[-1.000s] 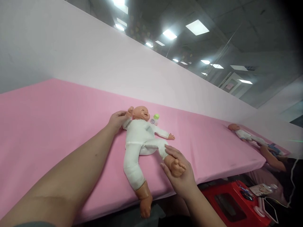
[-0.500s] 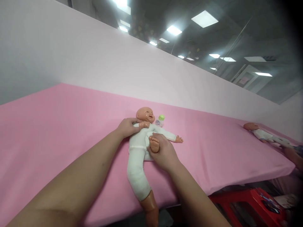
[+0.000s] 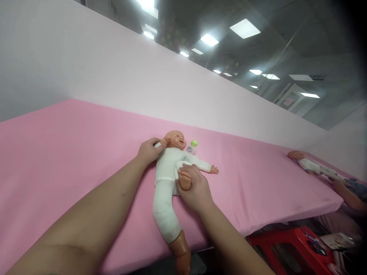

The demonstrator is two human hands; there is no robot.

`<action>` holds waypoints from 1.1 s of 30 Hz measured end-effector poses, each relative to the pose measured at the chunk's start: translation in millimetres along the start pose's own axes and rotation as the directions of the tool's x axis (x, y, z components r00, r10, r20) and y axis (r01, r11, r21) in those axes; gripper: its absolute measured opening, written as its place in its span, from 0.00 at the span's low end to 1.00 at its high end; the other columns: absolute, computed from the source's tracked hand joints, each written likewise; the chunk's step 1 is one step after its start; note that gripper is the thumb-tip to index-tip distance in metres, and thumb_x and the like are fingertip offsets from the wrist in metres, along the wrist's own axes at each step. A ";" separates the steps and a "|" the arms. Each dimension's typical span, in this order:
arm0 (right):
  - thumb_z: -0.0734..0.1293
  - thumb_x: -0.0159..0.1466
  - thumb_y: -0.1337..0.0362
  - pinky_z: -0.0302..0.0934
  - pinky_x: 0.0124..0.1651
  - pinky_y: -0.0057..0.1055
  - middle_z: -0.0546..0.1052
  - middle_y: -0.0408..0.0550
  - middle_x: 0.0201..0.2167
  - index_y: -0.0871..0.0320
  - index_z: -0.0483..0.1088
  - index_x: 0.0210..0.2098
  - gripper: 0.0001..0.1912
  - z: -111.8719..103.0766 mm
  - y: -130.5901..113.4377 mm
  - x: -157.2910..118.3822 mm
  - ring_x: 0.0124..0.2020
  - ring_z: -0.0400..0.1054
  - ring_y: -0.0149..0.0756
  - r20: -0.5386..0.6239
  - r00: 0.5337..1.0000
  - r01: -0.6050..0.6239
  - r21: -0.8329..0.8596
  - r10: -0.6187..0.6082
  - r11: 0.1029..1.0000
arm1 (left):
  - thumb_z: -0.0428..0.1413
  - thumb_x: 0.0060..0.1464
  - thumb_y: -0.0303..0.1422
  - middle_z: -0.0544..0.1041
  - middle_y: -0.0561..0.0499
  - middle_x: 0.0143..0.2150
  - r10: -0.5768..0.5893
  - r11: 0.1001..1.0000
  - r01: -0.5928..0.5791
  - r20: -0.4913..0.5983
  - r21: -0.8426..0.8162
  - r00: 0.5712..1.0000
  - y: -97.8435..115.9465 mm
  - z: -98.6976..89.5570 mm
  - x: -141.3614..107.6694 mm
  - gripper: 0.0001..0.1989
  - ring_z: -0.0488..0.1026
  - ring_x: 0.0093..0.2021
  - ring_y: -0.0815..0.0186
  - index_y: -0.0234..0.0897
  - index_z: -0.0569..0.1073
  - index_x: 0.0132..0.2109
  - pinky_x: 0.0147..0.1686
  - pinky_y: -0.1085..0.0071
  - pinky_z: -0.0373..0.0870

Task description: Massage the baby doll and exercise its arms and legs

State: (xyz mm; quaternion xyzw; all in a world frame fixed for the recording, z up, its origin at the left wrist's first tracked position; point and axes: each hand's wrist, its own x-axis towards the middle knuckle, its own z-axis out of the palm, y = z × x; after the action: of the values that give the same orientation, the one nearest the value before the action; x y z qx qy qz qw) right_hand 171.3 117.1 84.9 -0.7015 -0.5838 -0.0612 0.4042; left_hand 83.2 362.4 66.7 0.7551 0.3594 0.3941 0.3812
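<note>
A baby doll (image 3: 169, 164) in a white suit lies on its back on the pink-covered table (image 3: 94, 152), one leg hanging over the front edge. My left hand (image 3: 149, 151) is closed round the doll's arm on the left, beside its head. The doll's small hand shows at my fingertips, close to its cheek. My right hand (image 3: 196, 185) grips the other leg, bent up over the belly, with the bare foot (image 3: 184, 179) sole outward. A small clear bottle (image 3: 191, 147) with a green cap is beside the doll's head.
Another doll (image 3: 308, 164) lies at the far right of the table, near another person's arm (image 3: 348, 194). Below the front edge is a red stool (image 3: 286, 244) with small items on it. A pale wall (image 3: 172, 88) runs behind the table.
My left hand has moved the doll's arm from across its chest outward and up beside its head. My right hand still holds the raised leg. The view has shifted slightly.
</note>
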 end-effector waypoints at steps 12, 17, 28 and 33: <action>0.72 0.63 0.63 0.75 0.58 0.44 0.77 0.52 0.55 0.49 0.72 0.53 0.18 -50.5 -19.4 -99.4 0.55 0.75 0.48 -0.045 0.998 0.044 0.043 -0.042 0.998 | 0.57 0.57 0.51 0.81 0.45 0.47 -0.369 0.913 0.303 -0.239 -0.272 0.898 -30.3 -10.7 22.6 0.19 0.78 0.43 0.53 0.43 0.74 0.47 0.39 0.62 0.71; 0.74 0.59 0.64 0.77 0.55 0.41 0.80 0.49 0.52 0.48 0.72 0.54 0.23 -46.0 -11.6 -131.9 0.51 0.78 0.49 0.058 0.998 -0.029 -0.057 0.032 0.998 | 0.54 0.60 0.54 0.81 0.44 0.44 -0.345 0.933 0.307 -0.225 -0.187 0.911 -23.6 -12.4 17.0 0.22 0.77 0.42 0.52 0.42 0.73 0.46 0.38 0.61 0.70; 0.72 0.63 0.66 0.74 0.58 0.47 0.77 0.53 0.55 0.50 0.69 0.58 0.24 -36.7 -1.4 -142.7 0.56 0.75 0.49 -0.004 1.000 0.030 0.035 -0.029 0.999 | 0.53 0.62 0.50 0.81 0.50 0.40 -0.114 0.993 0.113 -0.235 -0.017 0.965 -9.3 -11.2 2.7 0.17 0.76 0.39 0.59 0.44 0.75 0.46 0.37 0.67 0.68; 0.72 0.63 0.65 0.72 0.61 0.52 0.74 0.54 0.59 0.49 0.68 0.58 0.24 -35.2 0.8 -122.4 0.58 0.72 0.50 -0.135 0.990 0.053 0.063 -0.044 0.997 | 0.53 0.61 0.46 0.82 0.53 0.44 0.150 0.988 -0.149 -0.042 0.025 0.988 8.8 -1.3 -10.5 0.18 0.76 0.42 0.59 0.45 0.79 0.51 0.41 0.68 0.69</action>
State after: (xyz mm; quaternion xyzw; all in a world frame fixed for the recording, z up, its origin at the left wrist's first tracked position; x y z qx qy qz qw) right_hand 147.5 0.5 39.6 -0.6676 -0.5740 -0.0982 0.4639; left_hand 79.7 349.9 71.5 0.7753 0.3143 0.4341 0.3342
